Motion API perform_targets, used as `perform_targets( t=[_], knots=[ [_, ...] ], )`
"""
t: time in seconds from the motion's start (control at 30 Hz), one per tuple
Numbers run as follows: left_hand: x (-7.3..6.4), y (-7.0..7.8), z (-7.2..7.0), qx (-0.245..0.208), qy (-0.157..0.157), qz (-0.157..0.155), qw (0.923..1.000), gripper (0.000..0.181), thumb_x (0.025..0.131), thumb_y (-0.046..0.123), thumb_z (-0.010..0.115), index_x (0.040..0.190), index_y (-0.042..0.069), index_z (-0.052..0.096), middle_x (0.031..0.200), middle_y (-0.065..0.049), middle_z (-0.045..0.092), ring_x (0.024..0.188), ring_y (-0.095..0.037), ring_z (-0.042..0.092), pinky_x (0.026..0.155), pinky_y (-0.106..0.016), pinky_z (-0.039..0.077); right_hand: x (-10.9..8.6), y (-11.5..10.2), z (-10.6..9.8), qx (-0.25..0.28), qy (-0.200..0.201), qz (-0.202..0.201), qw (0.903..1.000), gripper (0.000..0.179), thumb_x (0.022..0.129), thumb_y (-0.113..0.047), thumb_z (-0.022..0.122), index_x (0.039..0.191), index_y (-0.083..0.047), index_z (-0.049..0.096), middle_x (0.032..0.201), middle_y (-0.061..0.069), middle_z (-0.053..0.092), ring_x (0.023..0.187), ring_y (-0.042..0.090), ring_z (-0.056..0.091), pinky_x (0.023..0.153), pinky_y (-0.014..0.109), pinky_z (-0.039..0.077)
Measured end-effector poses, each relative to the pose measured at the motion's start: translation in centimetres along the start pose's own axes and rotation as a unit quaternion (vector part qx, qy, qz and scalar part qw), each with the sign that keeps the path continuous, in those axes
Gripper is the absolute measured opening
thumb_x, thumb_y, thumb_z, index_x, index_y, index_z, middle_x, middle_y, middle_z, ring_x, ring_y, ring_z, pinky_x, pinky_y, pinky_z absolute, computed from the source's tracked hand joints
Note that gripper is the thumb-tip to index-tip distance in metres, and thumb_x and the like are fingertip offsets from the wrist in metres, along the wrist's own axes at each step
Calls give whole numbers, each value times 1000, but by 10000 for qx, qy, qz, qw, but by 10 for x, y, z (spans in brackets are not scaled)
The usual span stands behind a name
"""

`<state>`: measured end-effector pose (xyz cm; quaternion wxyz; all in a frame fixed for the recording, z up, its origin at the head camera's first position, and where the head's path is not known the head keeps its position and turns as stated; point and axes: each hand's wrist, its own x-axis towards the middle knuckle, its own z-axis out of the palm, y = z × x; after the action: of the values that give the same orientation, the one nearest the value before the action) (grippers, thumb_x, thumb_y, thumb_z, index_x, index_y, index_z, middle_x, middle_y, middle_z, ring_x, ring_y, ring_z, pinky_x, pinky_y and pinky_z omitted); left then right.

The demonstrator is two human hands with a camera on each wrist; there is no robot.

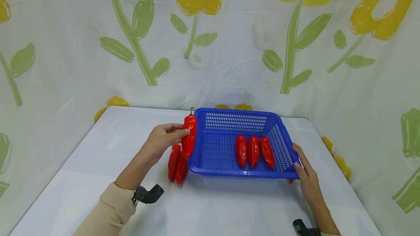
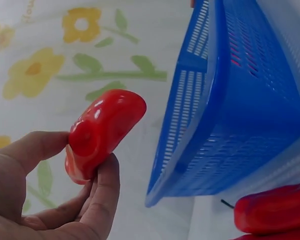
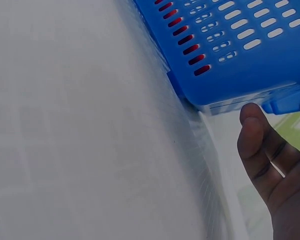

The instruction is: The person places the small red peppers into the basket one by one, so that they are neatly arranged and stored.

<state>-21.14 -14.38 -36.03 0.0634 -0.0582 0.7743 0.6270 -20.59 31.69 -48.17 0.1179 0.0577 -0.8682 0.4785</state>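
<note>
A glossy red chili pepper point(image 1: 189, 136) with a green stem is pinched between the thumb and fingers of my left hand point(image 1: 162, 140). It stands upright just at the left rim of a blue plastic basket point(image 1: 236, 173). Three red peppers point(image 1: 253, 151) lie side by side in the basket's right half. My right hand point(image 1: 309, 182) grips the basket's right rim near the front corner, thumb on top and fingers below, partly hidden. Below the held pepper, two more red peppers point(image 1: 181, 170) lie on the table beside the basket's left wall; the left wrist view shows them too.
The white table point(image 1: 131, 130) extends left and in front of the basket. Behind it hangs a white curtain point(image 1: 229, 46) printed with yellow flowers and green leaves. A dark wrist mount point(image 1: 149, 194) sits on the left wrist.
</note>
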Motion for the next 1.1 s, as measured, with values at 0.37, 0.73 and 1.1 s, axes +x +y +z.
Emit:
perform_targets(
  t=[0.37,0.73,1.1],
  knots=[
    [17,26,21,538,-589,17,9968,59,90,30,75,136,1,55,124,-16,64,104,-28,68,98,-47,52,0,1,-1,65,-8,-38,10000,50,107,-35,39,157,-36,31,162,-14,23,121,39,45,60,30,59],
    [38,31,43,936,-796,-443,9914,55,89,26,76,133,-1,57,121,-16,65,100,-26,70,96,-44,53,2,-2,-3,59,-80,-105,9999,51,107,-34,39,157,-34,31,164,-9,23,131,43,41,69,23,58],
    [59,26,65,503,-979,-837,9904,51,86,15,80,124,-7,56,117,-20,64,99,-30,71,91,-41,56,5,0,-3,-219,-85,-74,9997,51,108,-30,40,157,-32,32,162,-12,26,148,22,26,101,41,42]
  ],
)
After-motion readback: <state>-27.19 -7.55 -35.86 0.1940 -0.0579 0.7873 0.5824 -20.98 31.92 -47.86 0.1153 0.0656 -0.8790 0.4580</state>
